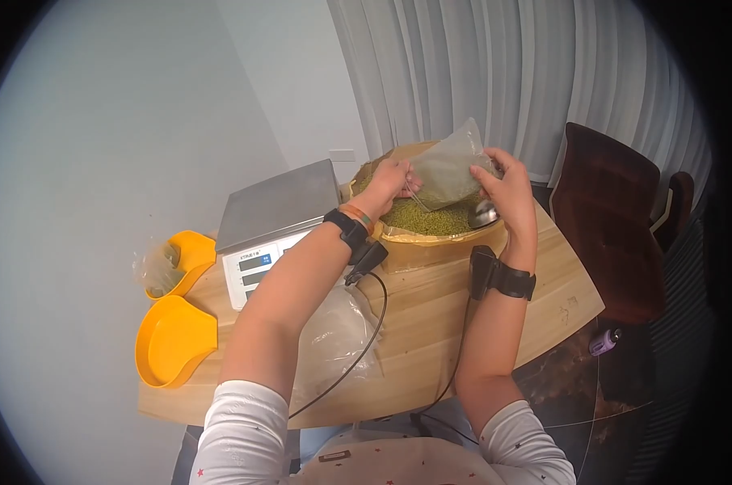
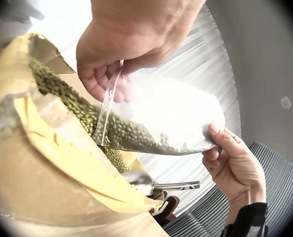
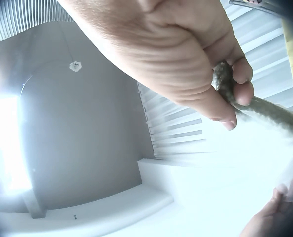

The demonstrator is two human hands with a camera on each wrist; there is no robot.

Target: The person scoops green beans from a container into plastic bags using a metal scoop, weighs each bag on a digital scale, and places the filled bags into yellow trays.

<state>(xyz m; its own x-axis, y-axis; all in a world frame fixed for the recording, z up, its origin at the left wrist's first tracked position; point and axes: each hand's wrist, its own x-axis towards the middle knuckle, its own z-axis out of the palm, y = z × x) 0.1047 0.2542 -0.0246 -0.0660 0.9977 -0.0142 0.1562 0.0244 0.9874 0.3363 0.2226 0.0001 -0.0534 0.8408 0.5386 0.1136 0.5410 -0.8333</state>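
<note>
A clear plastic zip bag (image 1: 449, 164) with small green beans inside is held tilted between my two hands. My left hand (image 1: 392, 182) pinches its open-end edge, where the zip strip shows in the left wrist view. At the other end, my right hand (image 1: 509, 184) pinches a corner between thumb and fingers. The bag hangs over a wide tan container (image 2: 62, 163) full of loose green beans (image 1: 421, 221). A metal scoop (image 1: 484, 213) lies on those beans near the right rim, its handle (image 2: 176, 186) sticking outward.
Left of the container stands a scale (image 1: 281, 202) with a flat metal top. Two yellow scoop-shaped trays (image 1: 144, 356) sit at the table's left edge, the farther one with a filled bag (image 1: 164, 271). Flat plastic bags (image 1: 338, 339) lie in front. A brown chair (image 1: 612, 218) stands right.
</note>
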